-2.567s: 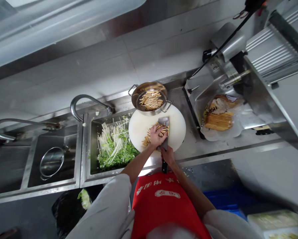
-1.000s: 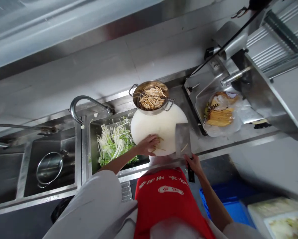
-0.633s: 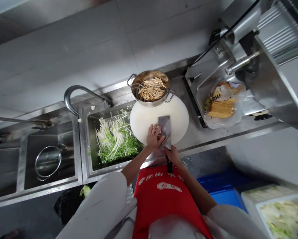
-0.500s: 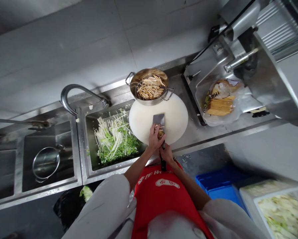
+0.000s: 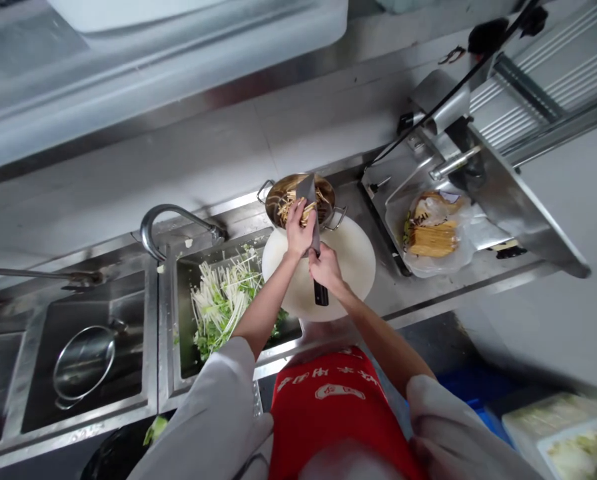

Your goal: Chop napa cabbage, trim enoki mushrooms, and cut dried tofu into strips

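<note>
My right hand (image 5: 327,268) grips the black handle of a cleaver (image 5: 321,293), its wide blade tilted over a two-handled metal pot (image 5: 270,207). With fingers curled, my left hand (image 5: 299,230) presses a bunch of pale, brown-edged strips (image 5: 307,215), which look like dried tofu, against the blade. More such strips (image 5: 284,207) lie inside the pot, partly hidden by my left hand and the blade. Below both hands is a round white cutting board (image 5: 353,273), with the pot at its far edge.
To the left, a sink basin holds shredded white and green vegetables (image 5: 223,300) under a curved faucet (image 5: 151,227). A slicing machine (image 5: 523,200) stands at right, with bagged tan slices (image 5: 432,239) beside it. A metal shelf (image 5: 178,100) crosses overhead. White boxes (image 5: 548,417) stand low at right.
Both hands have moved forward from the board's near edge to the pot, carrying the cleaver and the strips. The blade has gone from lying on the board to tilting over the pot.
</note>
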### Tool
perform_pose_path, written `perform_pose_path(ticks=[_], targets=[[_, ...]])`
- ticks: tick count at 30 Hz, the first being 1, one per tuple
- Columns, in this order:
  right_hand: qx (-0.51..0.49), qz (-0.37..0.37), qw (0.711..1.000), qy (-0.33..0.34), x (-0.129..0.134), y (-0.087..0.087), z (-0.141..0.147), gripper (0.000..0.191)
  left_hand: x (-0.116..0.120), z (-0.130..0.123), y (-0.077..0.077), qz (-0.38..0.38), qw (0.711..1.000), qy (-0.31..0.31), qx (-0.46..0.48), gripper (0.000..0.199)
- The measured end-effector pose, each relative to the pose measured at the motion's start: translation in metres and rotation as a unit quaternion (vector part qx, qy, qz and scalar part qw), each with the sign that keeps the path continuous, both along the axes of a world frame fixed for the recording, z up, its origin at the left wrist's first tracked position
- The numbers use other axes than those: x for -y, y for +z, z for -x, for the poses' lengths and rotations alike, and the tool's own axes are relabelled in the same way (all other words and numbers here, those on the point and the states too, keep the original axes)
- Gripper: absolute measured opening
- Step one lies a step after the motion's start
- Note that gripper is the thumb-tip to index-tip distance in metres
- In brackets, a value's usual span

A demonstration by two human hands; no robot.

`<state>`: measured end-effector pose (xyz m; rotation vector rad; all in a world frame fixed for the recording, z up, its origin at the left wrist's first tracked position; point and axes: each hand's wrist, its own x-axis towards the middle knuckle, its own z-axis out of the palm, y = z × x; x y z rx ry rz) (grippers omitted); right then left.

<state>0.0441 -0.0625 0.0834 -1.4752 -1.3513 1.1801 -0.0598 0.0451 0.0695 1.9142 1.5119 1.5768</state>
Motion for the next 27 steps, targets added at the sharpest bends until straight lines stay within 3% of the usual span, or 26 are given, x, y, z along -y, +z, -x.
perform_pose_path(ticks=[2,5,8,11,15,18,22,25,27], targets=[[0.012,-0.023,1.0,-0.004,-0.014,0.011,-0.007,0.017,-0.043,0.008,-0.001,0.013,0.999,0.03,0.024,0.049],[0.073,-0.055,0.996,-0.014,-0.007,0.021,-0.032,0.019,-0.091,0.025,-0.01,0.101,0.995,0.022,-0.006,0.037],[0.168,-0.073,0.983,-0.015,0.025,0.021,-0.07,0.021,-0.115,0.051,-0.018,0.176,0.983,-0.009,-0.05,0.027],[0.269,-0.081,0.96,0.016,0.073,0.007,-0.109,0.023,-0.12,0.081,-0.013,0.166,0.985,0.053,0.006,0.03],[0.405,-0.086,0.905,0.093,0.134,-0.031,-0.145,0.024,-0.099,0.115,0.011,0.084,0.99,0.095,0.066,0.034],[0.471,-0.056,0.866,0.158,0.153,-0.06,-0.149,0.018,-0.064,0.118,0.031,0.046,0.994,0.08,0.055,0.036],[0.49,-0.057,0.838,0.234,0.136,-0.08,-0.12,0.025,-0.017,0.086,0.047,0.017,0.999,0.027,-0.011,0.037],[0.507,-0.095,0.821,0.245,0.115,-0.079,-0.086,0.027,0.008,0.054,0.048,-0.017,0.99,-0.086,-0.108,0.034],[0.505,-0.092,0.832,0.211,0.105,-0.075,-0.066,0.025,0.016,0.034,0.045,-0.036,0.971,-0.165,-0.17,0.03]])
